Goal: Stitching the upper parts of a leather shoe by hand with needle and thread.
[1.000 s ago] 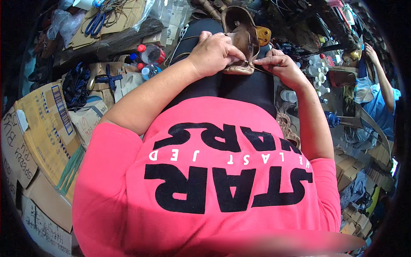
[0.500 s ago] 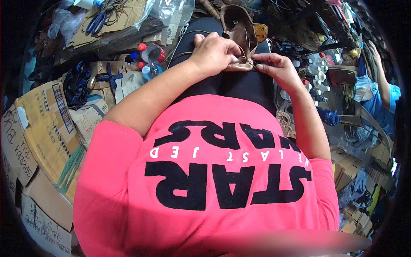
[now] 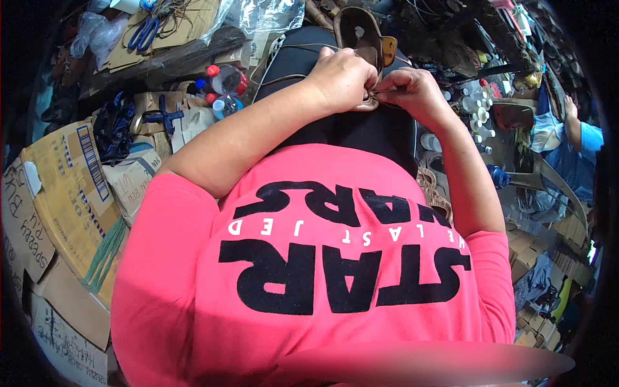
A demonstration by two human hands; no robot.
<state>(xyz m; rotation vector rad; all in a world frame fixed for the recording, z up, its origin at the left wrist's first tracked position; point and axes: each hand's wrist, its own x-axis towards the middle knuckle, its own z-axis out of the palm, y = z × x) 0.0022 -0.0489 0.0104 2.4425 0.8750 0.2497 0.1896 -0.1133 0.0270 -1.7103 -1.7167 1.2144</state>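
A brown leather shoe [image 3: 353, 20] lies across my lap, its opening toward me and a tan leather tab [image 3: 389, 49] on its right side. My left hand [image 3: 345, 79] is closed over the shoe's near end, fingers curled at its edge. Beside it, my right hand [image 3: 411, 92] is closed in a pinch, its fingertips almost meeting the left ones. What sits between the right fingertips is too small to make out. A thin brown cord [image 3: 278, 82] loops over my left thigh toward the left hand. Both hands hide much of the shoe's near part.
Marked cardboard boxes [image 3: 61, 187] stack up at left. Capped plastic bottles [image 3: 229, 80] stand near my left knee, and several small bottles [image 3: 477, 109] at right. Blue-handled scissors [image 3: 144, 33] lie on cardboard at upper left. Another person's hand [image 3: 571, 109] shows at far right.
My left hand has moved right and slightly down across the shoe, covering more of it. My right hand has drawn its fingers together, nearer the left. The other person's arm has lowered.
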